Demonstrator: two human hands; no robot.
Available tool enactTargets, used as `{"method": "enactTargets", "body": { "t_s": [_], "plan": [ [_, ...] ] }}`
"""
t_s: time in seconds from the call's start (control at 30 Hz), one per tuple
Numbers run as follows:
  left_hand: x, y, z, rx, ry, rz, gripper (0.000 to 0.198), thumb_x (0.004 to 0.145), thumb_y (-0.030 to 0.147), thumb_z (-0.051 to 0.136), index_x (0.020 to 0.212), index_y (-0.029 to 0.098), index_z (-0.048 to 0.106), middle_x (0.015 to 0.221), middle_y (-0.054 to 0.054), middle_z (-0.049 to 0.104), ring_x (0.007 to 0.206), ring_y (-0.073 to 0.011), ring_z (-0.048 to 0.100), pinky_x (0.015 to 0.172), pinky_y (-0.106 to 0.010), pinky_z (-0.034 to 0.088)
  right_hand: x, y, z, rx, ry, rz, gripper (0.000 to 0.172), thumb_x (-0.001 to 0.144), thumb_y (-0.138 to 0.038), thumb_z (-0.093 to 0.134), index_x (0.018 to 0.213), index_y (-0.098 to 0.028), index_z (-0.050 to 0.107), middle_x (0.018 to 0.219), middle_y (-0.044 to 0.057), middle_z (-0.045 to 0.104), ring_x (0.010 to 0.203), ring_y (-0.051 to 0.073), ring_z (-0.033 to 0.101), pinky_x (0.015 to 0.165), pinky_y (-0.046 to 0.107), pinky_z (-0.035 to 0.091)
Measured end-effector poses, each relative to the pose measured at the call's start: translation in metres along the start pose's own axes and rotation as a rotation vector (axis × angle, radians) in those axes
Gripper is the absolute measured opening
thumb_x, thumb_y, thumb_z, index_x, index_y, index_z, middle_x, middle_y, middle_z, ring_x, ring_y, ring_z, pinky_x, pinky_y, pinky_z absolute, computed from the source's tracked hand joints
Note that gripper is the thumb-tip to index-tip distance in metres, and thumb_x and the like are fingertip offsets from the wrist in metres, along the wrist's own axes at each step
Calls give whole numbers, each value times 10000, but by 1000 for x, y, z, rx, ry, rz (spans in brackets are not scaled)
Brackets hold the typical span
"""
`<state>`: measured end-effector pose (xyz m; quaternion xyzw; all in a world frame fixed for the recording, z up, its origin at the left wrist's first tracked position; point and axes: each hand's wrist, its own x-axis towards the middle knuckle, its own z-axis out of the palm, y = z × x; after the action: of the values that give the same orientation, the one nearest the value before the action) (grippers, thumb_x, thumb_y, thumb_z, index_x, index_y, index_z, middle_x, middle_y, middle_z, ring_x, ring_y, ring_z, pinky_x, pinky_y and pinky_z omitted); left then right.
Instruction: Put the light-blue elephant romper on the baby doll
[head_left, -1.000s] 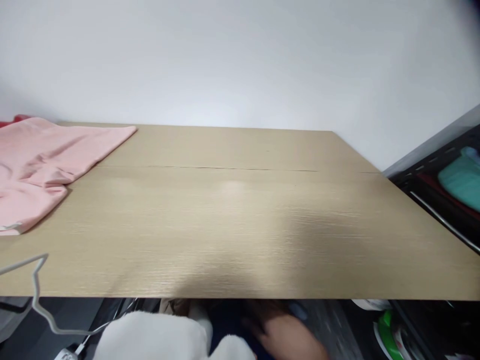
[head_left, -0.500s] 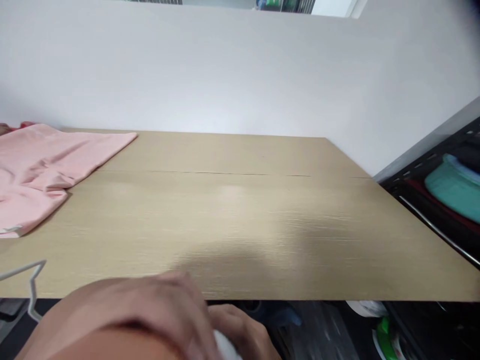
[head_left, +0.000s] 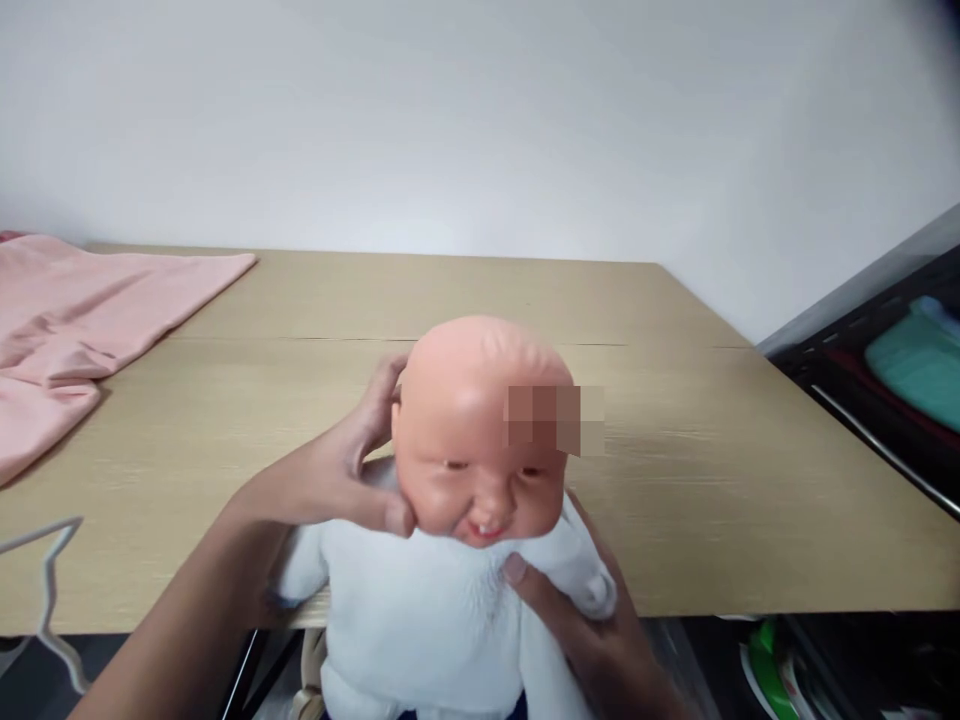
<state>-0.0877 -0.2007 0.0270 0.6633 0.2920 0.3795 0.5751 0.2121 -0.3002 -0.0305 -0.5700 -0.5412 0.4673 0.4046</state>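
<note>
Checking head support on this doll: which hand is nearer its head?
Left. The left hand cups the side of the doll's head, thumb on the cheek; the right hand sits lower, gripping the doll's white body below the chin.

The doll (head_left: 442, 610) has a peach head and white body. The cloth (head_left: 82, 310) is plain pink. The table (head_left: 712, 480) shows pale wood grain.
</note>
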Motion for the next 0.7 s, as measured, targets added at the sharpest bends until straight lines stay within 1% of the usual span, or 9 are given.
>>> {"method": "enactTargets", "body": {
  "t_s": [0.07,0.13,0.23,0.3,0.37,0.47,0.53,0.6,0.7],
  "plan": [
    [18,-4,-7,-39,-12,-39,1426,696,693,1045,1796,404,184,1715,-171,542,1599,-494,514,1293,-583,475,17,-14,1,52,-45,41,619,910,-601,875,1414,-268,742,1398,109,826,1349,378,767,1124,509,675],
    [38,-12,-17,-80,-33,-61,1398,736,667,1031,1795,370,168,1636,-187,620,1542,-472,590,1231,-550,532,36,-25,3,116,-109,65,599,911,-630,870,1368,-257,767,1297,100,858,1260,371,802,1123,532,668],
    [68,-33,-35,-142,-46,-50,1342,769,665,1008,1791,350,196,1605,-190,657,1487,-461,649,1165,-525,583,67,-32,3,228,-217,114,651,907,-623,894,1441,-278,755,1377,83,846,1332,370,778,1213,567,609],
    [84,-52,-47,-176,-26,-31,1314,764,683,1005,1779,338,246,1621,-189,653,1473,-453,665,1165,-523,588,86,-31,2,278,-281,152,618,896,-632,911,1396,-289,790,1401,68,843,1375,367,760,1253,570,578],
    [96,-70,-58,-211,-17,-35,1292,753,711,1002,1756,307,295,1626,-207,651,1448,-453,684,1153,-527,598,103,-26,0,296,-331,186,567,882,-647,923,1310,-287,834,1360,63,859,1376,372,761,1260,571,572],
    [109,-89,-72,-239,-39,-66,1271,767,736,982,1747,300,301,1609,-226,666,1384,-453,728,1109,-535,619,127,-16,-5,290,-377,257,586,846,-667,947,1284,-289,859,1340,63,868,1388,377,754,1280,558,554],
    [116,-94,-80,-223,-60,-71,1319,764,747,979,1776,330,243,1623,-222,659,1381,-450,732,1100,-532,620,143,-10,-9,270,-390,312,624,796,-690,971,1262,-287,868,1341,67,867,1373,384,761,1269,546,561],
    [123,-96,-88,-185,-71,-67,1386,748,772,976,1804,352,182,1672,-218,619,1417,-453,709,1120,-531,608,159,-5,-12,239,-398,342,645,745,-705,994,1220,-286,871,1328,66,870,1333,388,777,1219,530,597],
    [132,-99,-97,-107,-77,-107,1401,754,808,948,1826,343,176,1703,-228,586,1460,-467,677,1174,-550,572,179,2,-14,173,-425,339,635,731,-730,984,1170,-287,865,1287,58,880,1275,379,800,1114,472,654]
  ]
}}
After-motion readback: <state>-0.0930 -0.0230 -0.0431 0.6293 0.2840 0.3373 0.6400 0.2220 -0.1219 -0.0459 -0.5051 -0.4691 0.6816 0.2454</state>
